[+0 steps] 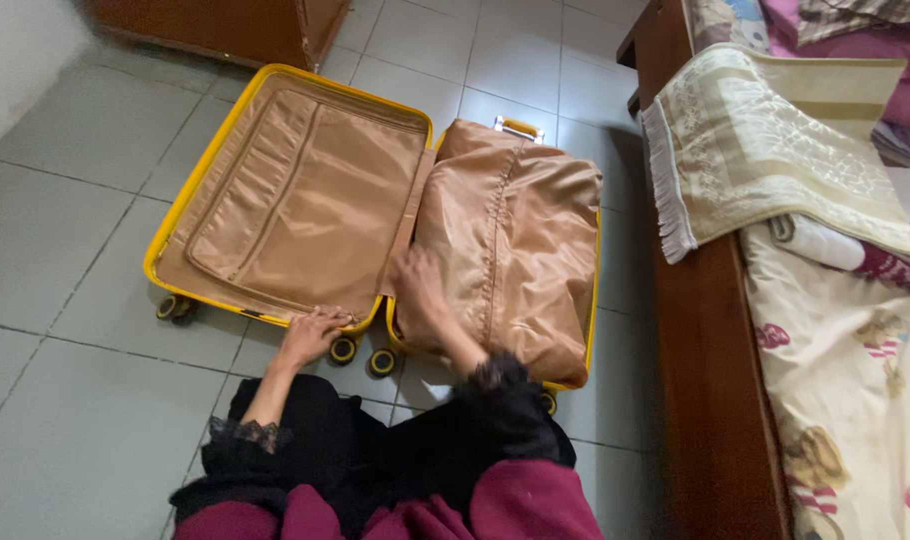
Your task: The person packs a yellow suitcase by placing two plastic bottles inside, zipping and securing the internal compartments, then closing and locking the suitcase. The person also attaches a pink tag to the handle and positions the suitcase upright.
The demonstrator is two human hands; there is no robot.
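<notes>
Hands first, low in the middle of the frame, both reaching out of black lace-cuffed sleeves [275, 440]. The left hand [313, 333] lies fairly flat, fingers spread, on the near rim of the suitcase's [180, 205] open left half, pressing on it rather than gripping anything. The right hand [418, 285] is blurred; it rests on the tan fabric cover [515, 240] near the hinge line, and whether its fingers are curled into the cloth I cannot tell.

That cover bulges over the right half of the yellow case, which sits on grey floor tiles [65, 230] in the centre of the frame, wheels [360, 355] toward the person. The left half shows only a flat tan lining [295, 195].

Handling the cover well looks to call for keeping the left palm firm on the rim so the case does not roll, while the right hand works along the cover's edge, smoothing slack fabric evenly.

Farther off, a wooden bed [715, 400] with a fringed rug [765, 150] fills the right edge; a wooden cabinet [225, 25] stands at upper left.
</notes>
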